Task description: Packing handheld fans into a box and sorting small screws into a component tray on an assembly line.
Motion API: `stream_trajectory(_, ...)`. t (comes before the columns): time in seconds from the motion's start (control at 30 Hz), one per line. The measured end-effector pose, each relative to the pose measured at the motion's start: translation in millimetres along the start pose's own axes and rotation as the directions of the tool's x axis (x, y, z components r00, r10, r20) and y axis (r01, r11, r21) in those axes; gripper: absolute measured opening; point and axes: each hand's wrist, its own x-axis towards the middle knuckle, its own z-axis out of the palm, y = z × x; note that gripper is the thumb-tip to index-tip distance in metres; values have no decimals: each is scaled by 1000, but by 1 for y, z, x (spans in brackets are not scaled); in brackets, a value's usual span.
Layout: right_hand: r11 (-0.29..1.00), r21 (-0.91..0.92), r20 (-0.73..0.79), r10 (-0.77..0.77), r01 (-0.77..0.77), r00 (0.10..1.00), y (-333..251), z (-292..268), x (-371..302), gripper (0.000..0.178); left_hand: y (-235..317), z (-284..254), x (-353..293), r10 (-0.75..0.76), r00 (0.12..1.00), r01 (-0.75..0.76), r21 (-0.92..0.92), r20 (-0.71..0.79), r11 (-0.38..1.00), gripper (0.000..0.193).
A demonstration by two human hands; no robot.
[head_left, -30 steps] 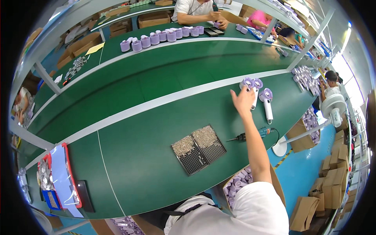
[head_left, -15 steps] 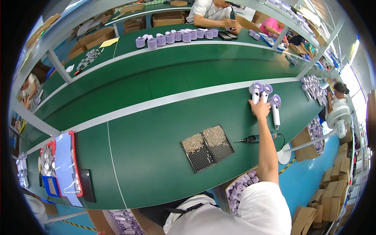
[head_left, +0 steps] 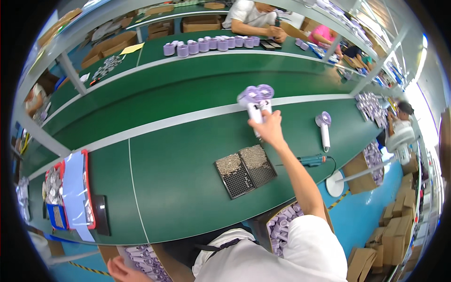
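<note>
My right hand (head_left: 268, 126) is closed around the white handles of two small handheld fans (head_left: 256, 98) with purple round heads, held up over the green bench. A third handheld fan (head_left: 324, 129) lies on the bench to the right. Nearer to me, an electric screwdriver (head_left: 310, 161) lies beside a pair of black screw trays (head_left: 242, 182), partly filled with small metal screws. At the lower left edge my left hand (head_left: 124, 271) is empty, fingers apart, beside a box of purple and white parts (head_left: 145, 263).
At the left stand a red bin (head_left: 90, 188) with metal parts and a small blue tray (head_left: 57, 215). A box of purple parts (head_left: 282, 225) sits below the bench edge. A white rail (head_left: 188, 120) runs along the far side. Other people work beyond and to the right.
My right hand has carried two fans leftward from the bench's right side, leaving the third fan there. My left hand has come into view at the lower left.
</note>
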Motion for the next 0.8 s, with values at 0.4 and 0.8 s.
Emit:
stream_trajectory(0.4,777,493,415,-606,392,679,-220,56,-197,46,124,140,-47,-125,724,217,-53,679,975,36)
stream_trajectory(0.8,735,394,382,-677,551,629,-218,59,-226,62,95,155,-35,-276,768,263,108,578,959,31)
